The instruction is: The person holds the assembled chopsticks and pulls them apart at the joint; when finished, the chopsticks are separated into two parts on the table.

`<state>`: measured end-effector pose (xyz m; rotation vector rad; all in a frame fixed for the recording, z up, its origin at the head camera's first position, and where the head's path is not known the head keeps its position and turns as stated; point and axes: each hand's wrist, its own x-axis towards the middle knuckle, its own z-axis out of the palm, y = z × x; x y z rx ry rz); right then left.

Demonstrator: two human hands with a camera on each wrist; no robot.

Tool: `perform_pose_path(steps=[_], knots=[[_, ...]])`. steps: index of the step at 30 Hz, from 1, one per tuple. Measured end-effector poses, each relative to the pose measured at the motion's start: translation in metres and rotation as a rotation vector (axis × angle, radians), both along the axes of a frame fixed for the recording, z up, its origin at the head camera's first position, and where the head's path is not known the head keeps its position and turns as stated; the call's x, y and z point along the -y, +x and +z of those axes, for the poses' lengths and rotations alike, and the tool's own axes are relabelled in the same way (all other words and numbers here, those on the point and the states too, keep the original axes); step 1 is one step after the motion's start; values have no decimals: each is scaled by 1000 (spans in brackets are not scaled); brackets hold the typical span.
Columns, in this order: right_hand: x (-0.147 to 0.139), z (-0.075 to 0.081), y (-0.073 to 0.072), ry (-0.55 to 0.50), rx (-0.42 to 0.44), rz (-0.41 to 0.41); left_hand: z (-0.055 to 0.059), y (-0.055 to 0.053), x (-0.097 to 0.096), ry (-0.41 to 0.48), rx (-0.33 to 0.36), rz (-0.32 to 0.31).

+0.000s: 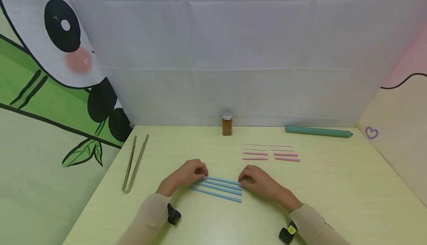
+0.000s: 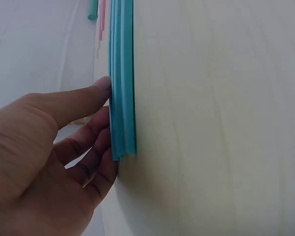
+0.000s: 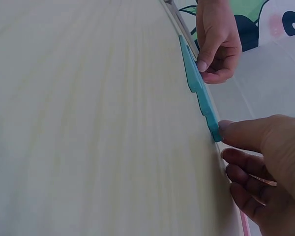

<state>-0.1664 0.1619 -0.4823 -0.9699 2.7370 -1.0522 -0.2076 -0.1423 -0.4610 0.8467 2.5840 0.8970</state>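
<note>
Several slim blue sticks [image 1: 216, 195] lie roughly parallel on the table, the nearest one a little apart from the others. My left hand [image 1: 186, 172] pinches the left end of the farthest blue stick [image 1: 222, 180] between thumb and fingers. At that stick's right end is my right hand [image 1: 261, 182], thumb and index finger curled on it. In the left wrist view the left thumb [image 2: 91, 101] presses against the edge of the blue sticks [image 2: 122, 88]. The right wrist view shows the right thumb [image 3: 243, 135] touching a blue stick's end, with their ends staggered.
Behind the right hand lie short pink sticks [image 1: 255, 159] and thinner pale sticks [image 1: 255, 149], in two columns. A silver-lidded jar [image 1: 227, 126] of brown contents and a green pointed rod [image 1: 317, 131] sit by the back edge. Metal tongs [image 1: 138, 164] lie at left.
</note>
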Motion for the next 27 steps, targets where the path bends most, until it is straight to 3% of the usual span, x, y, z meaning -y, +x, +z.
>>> perform_pose_path(steps=[11,18,27], knots=[[4,4,1,48,-39,-28,-2,0,-5,-12,-56,19],[3,17,-1,-61,72,-123,17,1,-12,-10,-51,21],[18,22,-7,-103,-19,-76,36,7,-45,-43,-151,-65]])
